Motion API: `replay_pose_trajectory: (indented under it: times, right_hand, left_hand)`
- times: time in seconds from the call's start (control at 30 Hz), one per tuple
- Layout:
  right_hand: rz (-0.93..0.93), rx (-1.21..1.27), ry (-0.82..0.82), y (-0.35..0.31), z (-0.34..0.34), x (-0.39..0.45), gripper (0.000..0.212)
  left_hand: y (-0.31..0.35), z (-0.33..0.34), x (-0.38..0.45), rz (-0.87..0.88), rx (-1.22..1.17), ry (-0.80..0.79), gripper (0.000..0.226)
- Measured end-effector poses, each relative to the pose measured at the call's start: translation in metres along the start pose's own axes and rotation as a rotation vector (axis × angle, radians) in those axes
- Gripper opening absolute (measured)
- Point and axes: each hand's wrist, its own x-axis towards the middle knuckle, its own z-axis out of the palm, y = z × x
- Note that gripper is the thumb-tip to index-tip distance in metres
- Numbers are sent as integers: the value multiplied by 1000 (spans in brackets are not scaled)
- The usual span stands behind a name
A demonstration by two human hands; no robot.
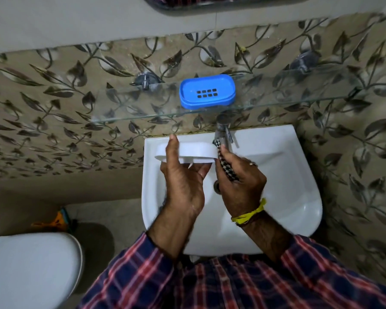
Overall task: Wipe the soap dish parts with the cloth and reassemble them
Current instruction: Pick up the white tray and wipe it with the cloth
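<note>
The blue slotted soap dish tray lies on the glass shelf above the basin. My left hand holds the white soap dish base over the sink, thumb across its near rim. My right hand grips a dark checkered cloth and presses it against the right end of the white base. Most of the cloth is hidden inside my fist.
A white wash basin sits below my hands, with a metal tap at its back edge and the drain partly hidden. A white toilet lid is at lower left. Patterned leaf tiles cover the wall.
</note>
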Motion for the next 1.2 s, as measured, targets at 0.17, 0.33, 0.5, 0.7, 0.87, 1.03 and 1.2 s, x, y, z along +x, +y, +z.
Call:
replay_pose_trajectory:
  times: [0.17, 0.33, 0.5, 0.7, 0.87, 1.03, 1.2]
  right_hand:
    - [227, 273, -398, 12, -13, 14, 26]
    - [550, 308, -357, 25, -32, 45, 26]
    - [93, 158, -470, -9, -14, 53, 28]
    - [-124, 112, -433, -29, -2, 33, 34]
    - [-155, 34, -468, -24, -6, 32, 40]
    - [-268, 63, -541, -34, -10, 15, 36]
    - [-148, -7, -519, -20, -13, 5, 41]
  left_hand:
    - [18, -11, 12, -96, 23, -43, 45]
    - [18, -31, 13, -236, 155, -164, 70]
    - [-2, -29, 2, -264, 178, -333, 63]
    - [4, -25, 7, -211, 171, -276, 50]
    - [1, -33, 8, -209, 195, -254, 57]
    - [10, -32, 10, -205, 146, -213, 60]
    - [0, -44, 12, -243, 66, -118, 60]
